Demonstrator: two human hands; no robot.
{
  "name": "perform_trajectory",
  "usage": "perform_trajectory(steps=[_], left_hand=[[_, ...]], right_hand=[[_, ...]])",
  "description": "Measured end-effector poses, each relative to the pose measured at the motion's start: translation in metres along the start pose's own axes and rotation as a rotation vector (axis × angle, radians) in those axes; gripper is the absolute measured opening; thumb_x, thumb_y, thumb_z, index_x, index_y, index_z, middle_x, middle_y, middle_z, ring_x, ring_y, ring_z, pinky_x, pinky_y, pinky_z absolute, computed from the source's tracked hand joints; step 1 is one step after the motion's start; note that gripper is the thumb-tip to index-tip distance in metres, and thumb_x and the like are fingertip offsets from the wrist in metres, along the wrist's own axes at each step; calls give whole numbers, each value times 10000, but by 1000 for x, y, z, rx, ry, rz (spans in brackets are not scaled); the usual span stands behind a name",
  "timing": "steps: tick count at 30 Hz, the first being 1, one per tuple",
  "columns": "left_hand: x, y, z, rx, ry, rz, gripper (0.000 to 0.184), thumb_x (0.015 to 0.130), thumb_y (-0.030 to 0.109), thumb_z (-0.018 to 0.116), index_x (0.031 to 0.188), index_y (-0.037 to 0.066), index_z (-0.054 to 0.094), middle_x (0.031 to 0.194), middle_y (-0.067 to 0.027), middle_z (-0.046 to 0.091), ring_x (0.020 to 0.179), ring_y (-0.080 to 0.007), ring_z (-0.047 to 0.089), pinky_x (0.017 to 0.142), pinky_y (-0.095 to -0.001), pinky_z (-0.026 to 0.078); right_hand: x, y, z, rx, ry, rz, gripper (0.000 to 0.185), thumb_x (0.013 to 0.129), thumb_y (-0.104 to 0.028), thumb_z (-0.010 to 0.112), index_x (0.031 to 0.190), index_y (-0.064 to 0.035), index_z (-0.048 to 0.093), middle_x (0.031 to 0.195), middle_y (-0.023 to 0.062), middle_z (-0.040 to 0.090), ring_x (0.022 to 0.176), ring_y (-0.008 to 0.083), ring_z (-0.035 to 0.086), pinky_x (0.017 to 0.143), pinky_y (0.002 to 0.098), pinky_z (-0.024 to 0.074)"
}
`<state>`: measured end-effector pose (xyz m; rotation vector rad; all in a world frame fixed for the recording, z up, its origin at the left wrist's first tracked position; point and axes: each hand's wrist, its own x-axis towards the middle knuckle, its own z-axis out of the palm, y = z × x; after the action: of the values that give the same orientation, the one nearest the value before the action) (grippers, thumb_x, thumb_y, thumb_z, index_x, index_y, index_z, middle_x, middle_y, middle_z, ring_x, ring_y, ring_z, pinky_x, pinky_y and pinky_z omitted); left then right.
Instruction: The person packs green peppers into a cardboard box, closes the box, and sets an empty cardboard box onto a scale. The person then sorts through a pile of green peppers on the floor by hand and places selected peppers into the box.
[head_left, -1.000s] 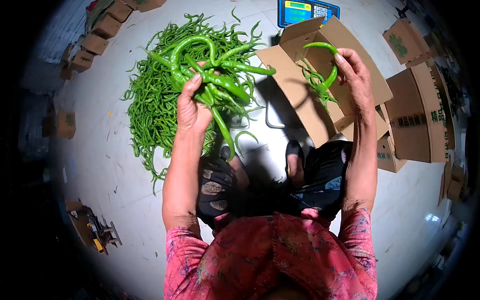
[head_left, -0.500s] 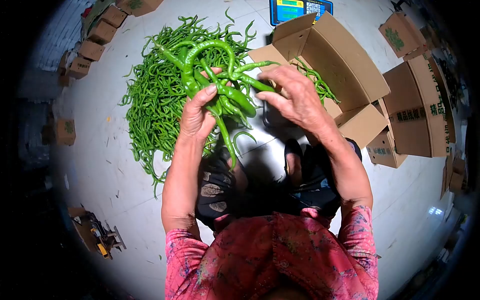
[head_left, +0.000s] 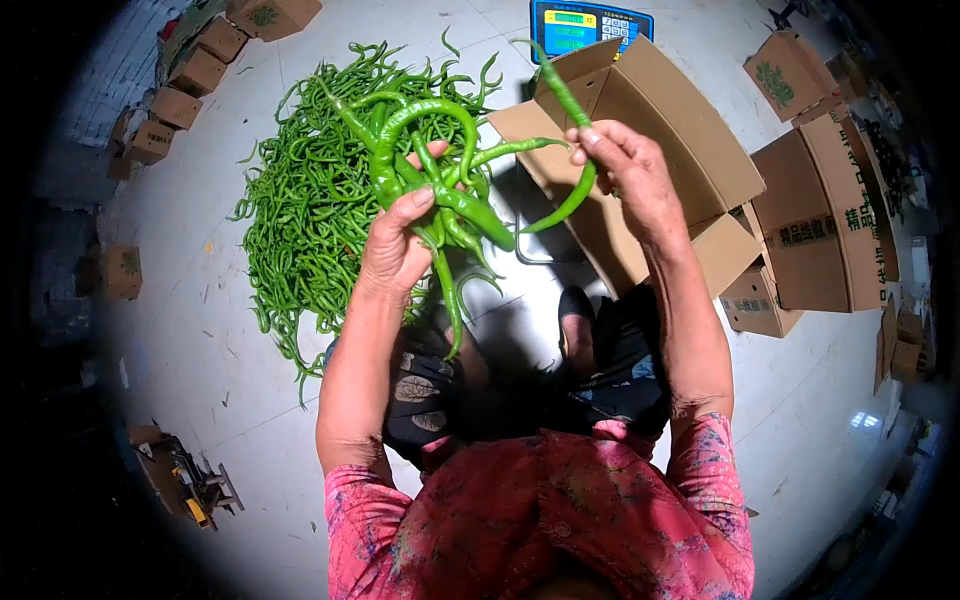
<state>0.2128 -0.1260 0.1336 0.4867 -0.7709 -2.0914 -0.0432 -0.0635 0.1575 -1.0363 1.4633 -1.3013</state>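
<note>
Between pile (head_left: 300,215) and carton (head_left: 695,130), a single pepper (head_left: 566,98) is held up

The single pepper, long, green and curved, is pinched lightly between thumb and fingers of the right hand (head_left: 638,180), seen against the near side of the carton. Its lower tip is hung close to a bunch of peppers (head_left: 475,213); whether the two touch cannot be told. By the left hand (head_left: 393,245) the bunch is gripped, fingers curled beneath and thumb laid across, with several large peppers fanned out.

Past the left hand, the broad pile of thinner green peppers is spread on the pale floor (head_left: 260,455). Judging by its size, plenty is left to be handled, and the work seems far from finished. What is done is harder to judge: the carton is open, but its bottom is largely hidden by the right hand, so its contents cannot be made out.

Beyond the carton a blue keypad display (head_left: 590,28) is seen; to the right, printed boxes (head_left: 820,225) are stood.
</note>
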Motion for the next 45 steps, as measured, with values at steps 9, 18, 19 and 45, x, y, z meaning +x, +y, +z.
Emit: perform_trajectory(steps=[9, 18, 19, 45], left_hand=[[1, 4, -6, 80, 72, 34, 514, 809, 91, 687, 1275, -8, 493, 1024, -139, 613, 935, -215, 630, 878, -366, 539], [-1, -20, 27, 533, -2, 170, 766, 855, 436, 693, 1356, -57, 389, 1223, -121, 548, 1082, -202, 564, 936, -348, 465], [0, -21, 20, 769, 28, 237, 820, 880, 556, 597, 1383, -46, 359, 1194, -133, 570, 1080, -217, 564, 928, -352, 450], [-1, -3, 14, 1050, 335, 447, 284, 997, 105, 430, 1235, -30, 508, 1018, -145, 673, 884, -195, 673, 772, -290, 542]], right_hand=[[13, 13, -20, -425, 348, -311, 557, 811, -343, 722, 1251, -31, 582, 1156, 169, 630, 944, 228, 632, 864, 366, 505], [-21, 3, 73, 309, -535, 79, 823, 789, -383, 777, 1405, -28, 363, 1290, 82, 514, 1193, 171, 482, 1036, 312, 371], [-18, 10, 75, 344, -522, 96, 822, 792, -376, 776, 1405, -22, 357, 1292, 87, 510, 1196, 171, 480, 1035, 314, 372], [-8, 27, 67, 412, -313, 222, 409, 745, -67, 726, 1130, -24, 592, 938, 30, 671, 786, 85, 604, 693, 205, 456]])
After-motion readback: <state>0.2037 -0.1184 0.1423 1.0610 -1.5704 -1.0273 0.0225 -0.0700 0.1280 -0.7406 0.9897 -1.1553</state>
